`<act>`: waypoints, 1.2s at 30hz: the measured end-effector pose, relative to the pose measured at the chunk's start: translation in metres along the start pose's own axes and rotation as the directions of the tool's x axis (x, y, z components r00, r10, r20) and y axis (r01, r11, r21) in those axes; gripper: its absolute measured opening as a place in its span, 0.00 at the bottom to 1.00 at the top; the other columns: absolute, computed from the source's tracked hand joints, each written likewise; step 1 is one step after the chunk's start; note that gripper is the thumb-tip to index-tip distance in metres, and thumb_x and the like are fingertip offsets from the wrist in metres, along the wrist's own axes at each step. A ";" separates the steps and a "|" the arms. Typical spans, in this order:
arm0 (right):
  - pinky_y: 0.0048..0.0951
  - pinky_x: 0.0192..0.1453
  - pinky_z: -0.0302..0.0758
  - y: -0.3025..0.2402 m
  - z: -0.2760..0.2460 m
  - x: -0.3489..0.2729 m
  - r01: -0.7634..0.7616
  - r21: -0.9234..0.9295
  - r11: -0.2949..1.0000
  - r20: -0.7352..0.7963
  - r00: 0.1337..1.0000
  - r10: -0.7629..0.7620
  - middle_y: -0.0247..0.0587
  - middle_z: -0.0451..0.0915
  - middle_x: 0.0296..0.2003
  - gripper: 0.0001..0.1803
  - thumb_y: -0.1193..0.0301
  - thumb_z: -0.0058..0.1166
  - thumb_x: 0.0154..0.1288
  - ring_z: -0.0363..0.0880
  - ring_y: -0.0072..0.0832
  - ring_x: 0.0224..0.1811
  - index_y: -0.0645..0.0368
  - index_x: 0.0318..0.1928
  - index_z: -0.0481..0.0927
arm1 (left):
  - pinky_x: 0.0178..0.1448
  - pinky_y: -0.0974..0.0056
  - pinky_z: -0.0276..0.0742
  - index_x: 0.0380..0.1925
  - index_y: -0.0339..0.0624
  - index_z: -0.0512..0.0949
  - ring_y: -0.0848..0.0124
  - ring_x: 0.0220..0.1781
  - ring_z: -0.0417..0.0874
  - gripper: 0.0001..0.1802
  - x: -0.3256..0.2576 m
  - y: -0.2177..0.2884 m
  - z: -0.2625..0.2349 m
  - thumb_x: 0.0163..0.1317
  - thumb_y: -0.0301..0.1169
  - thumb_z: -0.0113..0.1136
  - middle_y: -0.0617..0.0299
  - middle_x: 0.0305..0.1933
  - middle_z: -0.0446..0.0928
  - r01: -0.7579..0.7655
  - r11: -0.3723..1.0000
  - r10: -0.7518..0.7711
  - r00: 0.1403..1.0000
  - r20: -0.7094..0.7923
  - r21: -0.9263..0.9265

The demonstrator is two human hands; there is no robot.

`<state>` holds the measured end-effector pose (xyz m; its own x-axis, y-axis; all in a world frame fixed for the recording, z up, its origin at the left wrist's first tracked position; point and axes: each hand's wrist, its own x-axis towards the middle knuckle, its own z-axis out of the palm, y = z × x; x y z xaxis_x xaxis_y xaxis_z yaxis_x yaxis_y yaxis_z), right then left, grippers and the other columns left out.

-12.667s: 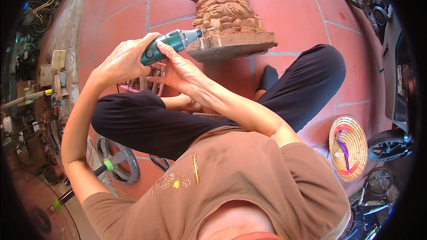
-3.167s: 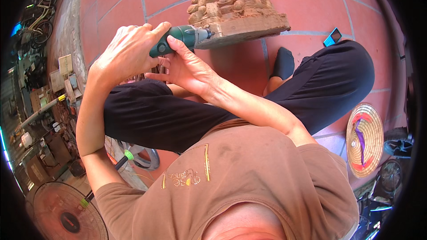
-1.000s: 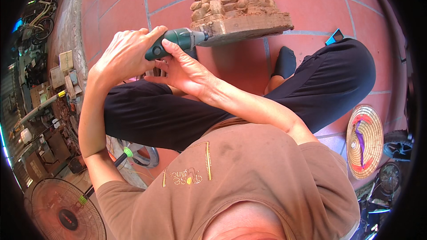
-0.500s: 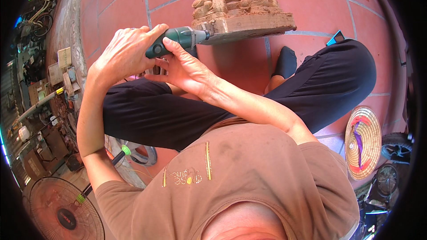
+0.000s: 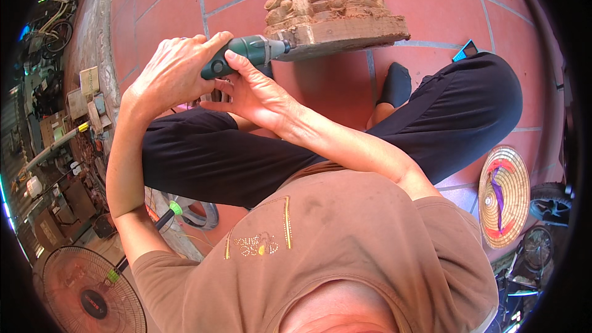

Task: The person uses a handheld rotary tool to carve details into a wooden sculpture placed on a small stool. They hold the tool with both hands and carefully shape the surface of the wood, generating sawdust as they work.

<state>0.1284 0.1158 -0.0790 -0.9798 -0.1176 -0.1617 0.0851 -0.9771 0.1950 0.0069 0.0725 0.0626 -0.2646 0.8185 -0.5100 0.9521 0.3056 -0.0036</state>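
While my left hand (image 5: 169, 77) wraps its fingers around the green rotary tool (image 5: 243, 55), my right hand (image 5: 259, 95) steadies it from below, fingers half open. Its tip meets the carved wooden statue (image 5: 327, 0) base on the tiled floor (image 5: 444, 6); the bit itself is hidden, and the statue's top is cut off.

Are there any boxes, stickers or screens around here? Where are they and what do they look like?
Small flat device with a bright blue face: on the red tiles beside the far knee.
Tan cardboard boxes: along the stone edge, far left.
Round label: red and dark, at the hub of the fan, lower left.
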 end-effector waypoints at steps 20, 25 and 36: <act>0.61 0.69 0.66 -0.004 -0.002 0.006 0.002 -0.003 1.000 0.027 1.000 -0.002 0.26 0.83 0.47 0.18 0.56 0.66 0.66 0.76 0.26 0.58 0.44 0.51 0.77 | 0.52 0.49 0.77 0.63 0.43 0.71 0.44 0.47 0.83 0.39 0.004 0.000 -0.002 0.44 0.29 0.66 0.42 0.46 0.82 0.047 0.998 -0.047 0.999 0.005 0.033; 0.61 0.69 0.67 -0.005 -0.003 0.007 0.002 -0.013 1.000 0.020 1.000 -0.002 0.27 0.84 0.46 0.17 0.56 0.66 0.66 0.77 0.26 0.57 0.44 0.50 0.78 | 0.55 0.49 0.76 0.64 0.42 0.71 0.44 0.49 0.82 0.40 0.003 0.002 -0.003 0.45 0.31 0.67 0.42 0.48 0.82 0.049 0.998 -0.049 0.999 -0.001 0.047; 0.59 0.68 0.68 -0.006 -0.005 0.010 0.000 -0.021 1.000 0.024 1.000 0.001 0.27 0.84 0.46 0.17 0.55 0.66 0.66 0.77 0.26 0.56 0.45 0.50 0.78 | 0.53 0.49 0.77 0.63 0.43 0.71 0.44 0.47 0.83 0.39 0.005 0.000 -0.003 0.46 0.32 0.69 0.42 0.47 0.82 0.047 0.998 -0.047 0.999 0.005 0.048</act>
<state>0.1191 0.1194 -0.0864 -0.9838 -0.1139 -0.1383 0.0889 -0.9805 0.1751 0.0051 0.0780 0.0631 -0.3088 0.8008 -0.5132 0.9449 0.3201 -0.0692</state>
